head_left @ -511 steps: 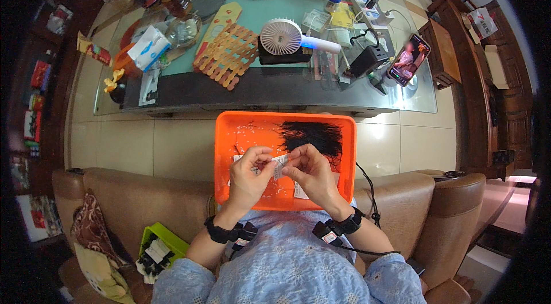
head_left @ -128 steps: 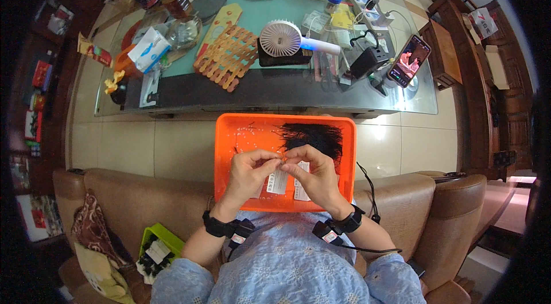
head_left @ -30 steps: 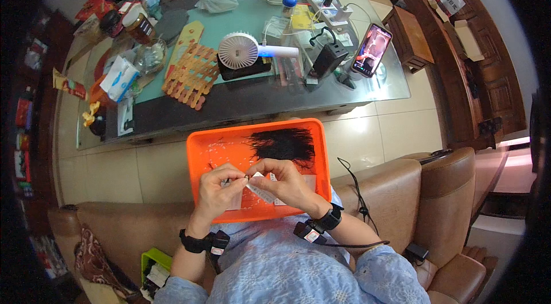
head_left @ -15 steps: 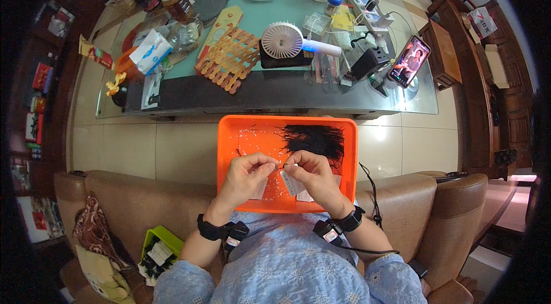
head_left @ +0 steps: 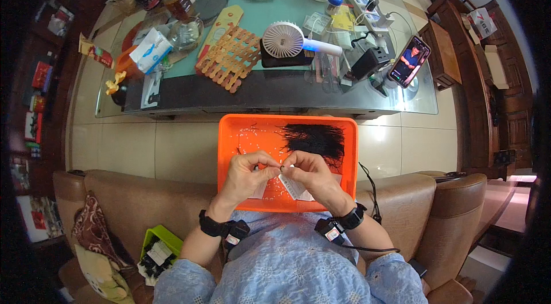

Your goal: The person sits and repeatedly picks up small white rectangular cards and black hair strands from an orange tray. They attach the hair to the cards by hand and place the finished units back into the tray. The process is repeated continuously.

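An orange plastic tray [head_left: 222, 146] rests on my lap. Over its middle, my left hand [head_left: 244, 180] and my right hand [head_left: 318, 180] meet fingertip to fingertip, both pinched. A thin black string [head_left: 282, 168] shows in a small curve between them. Below my right fingers hangs a white printed tag [head_left: 291, 188], slanted. Which fingers bear the tag and which the string is partly hidden. A bundle of black strings [head_left: 315, 140] lies at the tray's far right. Small white bits [head_left: 247, 132] are scattered on the left and middle. More pale cards [head_left: 258, 190] lie partly under my hands.
Ahead stands a glass-topped table [head_left: 275, 94] with a white handheld fan [head_left: 283, 40], a wooden slatted mat [head_left: 229, 58], a phone on a stand [head_left: 410, 62], jars and cables. A brown sofa [head_left: 143, 192] flanks me. On my left is a green bin [head_left: 166, 238] with tags inside.
My fingertips have come closer together, the right hand shifting slightly left. The tag is tilted a little differently and a black curve of string now shows between the fingers.
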A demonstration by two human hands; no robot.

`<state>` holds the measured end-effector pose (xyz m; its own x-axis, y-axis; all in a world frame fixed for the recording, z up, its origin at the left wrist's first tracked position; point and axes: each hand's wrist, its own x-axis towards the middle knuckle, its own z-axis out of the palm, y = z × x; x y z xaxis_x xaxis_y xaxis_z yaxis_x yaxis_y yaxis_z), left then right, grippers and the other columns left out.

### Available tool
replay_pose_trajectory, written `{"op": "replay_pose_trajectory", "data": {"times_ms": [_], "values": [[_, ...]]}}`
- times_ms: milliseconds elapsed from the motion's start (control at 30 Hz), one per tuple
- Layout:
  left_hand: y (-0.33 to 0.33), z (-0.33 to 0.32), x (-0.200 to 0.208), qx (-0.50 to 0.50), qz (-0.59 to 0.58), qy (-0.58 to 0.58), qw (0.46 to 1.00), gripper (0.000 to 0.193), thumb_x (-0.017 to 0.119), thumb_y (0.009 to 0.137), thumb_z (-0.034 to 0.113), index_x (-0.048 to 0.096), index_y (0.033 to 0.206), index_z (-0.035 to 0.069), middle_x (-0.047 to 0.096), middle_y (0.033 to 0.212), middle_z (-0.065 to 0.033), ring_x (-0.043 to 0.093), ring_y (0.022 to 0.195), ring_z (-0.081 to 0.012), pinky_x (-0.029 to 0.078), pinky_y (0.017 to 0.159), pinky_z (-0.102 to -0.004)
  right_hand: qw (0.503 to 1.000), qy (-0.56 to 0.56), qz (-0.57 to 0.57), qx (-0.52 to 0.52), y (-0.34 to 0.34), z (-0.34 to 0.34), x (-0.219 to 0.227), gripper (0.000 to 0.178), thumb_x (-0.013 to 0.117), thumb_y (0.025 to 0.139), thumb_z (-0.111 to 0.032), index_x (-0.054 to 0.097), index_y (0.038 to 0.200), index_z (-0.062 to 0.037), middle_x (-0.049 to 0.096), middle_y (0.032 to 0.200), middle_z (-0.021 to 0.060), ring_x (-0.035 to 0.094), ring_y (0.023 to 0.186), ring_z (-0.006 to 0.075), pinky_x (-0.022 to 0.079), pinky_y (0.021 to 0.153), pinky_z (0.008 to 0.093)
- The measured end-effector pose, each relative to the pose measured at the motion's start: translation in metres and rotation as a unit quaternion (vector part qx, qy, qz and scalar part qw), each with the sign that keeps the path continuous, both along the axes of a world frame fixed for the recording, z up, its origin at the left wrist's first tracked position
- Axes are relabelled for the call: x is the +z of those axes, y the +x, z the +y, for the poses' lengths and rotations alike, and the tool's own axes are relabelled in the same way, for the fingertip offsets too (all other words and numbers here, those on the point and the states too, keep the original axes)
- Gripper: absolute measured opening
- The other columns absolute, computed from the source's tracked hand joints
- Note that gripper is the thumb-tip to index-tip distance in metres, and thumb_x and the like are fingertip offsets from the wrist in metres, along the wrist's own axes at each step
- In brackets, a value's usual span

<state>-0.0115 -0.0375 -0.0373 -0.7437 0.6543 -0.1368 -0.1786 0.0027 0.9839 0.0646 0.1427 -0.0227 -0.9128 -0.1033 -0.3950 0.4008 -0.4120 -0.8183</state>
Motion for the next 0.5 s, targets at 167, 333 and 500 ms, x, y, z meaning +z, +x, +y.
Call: {"op": "replay_pose_trajectory", "data": {"times_ms": [167, 333, 500], "values": [[-0.005, 0.001, 0.007, -0.022, 0.075, -0.016, 0.997, 0.007, 0.068, 0.08, -0.005, 0.067, 0.085, -0.001, 0.064, 0.084, -0.0046, 0.06, 0.08, -0.0122, 0.048, 0.072, -0.0269, 0.994, 0.103, 0.045, 0.004, 0.0, 0.0, -0.002, 0.006, 0.061, 0.09, -0.007, 0.062, 0.089, -0.0016, 0.062, 0.085, -0.0021, 0.054, 0.079, 0.004, 0.045, 0.071, 0.0214], [-0.006, 0.002, 0.004, -0.049, -0.056, 0.019, 0.997, 0.006, 0.063, 0.085, 0.0, 0.064, 0.091, -0.001, 0.063, 0.087, -0.0016, 0.058, 0.081, -0.0082, 0.047, 0.072, -0.0239, 0.942, 0.277, 0.184, -0.047, 0.001, -0.005, -0.002, 0.007, 0.066, 0.082, -0.005, 0.061, 0.087, -0.0037, 0.061, 0.084, 0.0048, 0.056, 0.081, 0.0164, 0.044, 0.073, 0.0317], [0.013, 0.016, -0.002, 0.055, -0.109, 0.037, 0.992, 0.008, 0.059, 0.088, 0.0, 0.061, 0.096, -0.001, 0.062, 0.09, 0.0006, 0.057, 0.081, -0.0055, 0.048, 0.073, -0.0209, 0.749, 0.545, 0.366, -0.093, 0.003, -0.01, 0.003, 0.015, 0.069, 0.074, 0.0, 0.06, 0.086, -0.0041, 0.058, 0.082, 0.0113, 0.054, 0.078, 0.0287, 0.041, 0.068, 0.0376]]}}
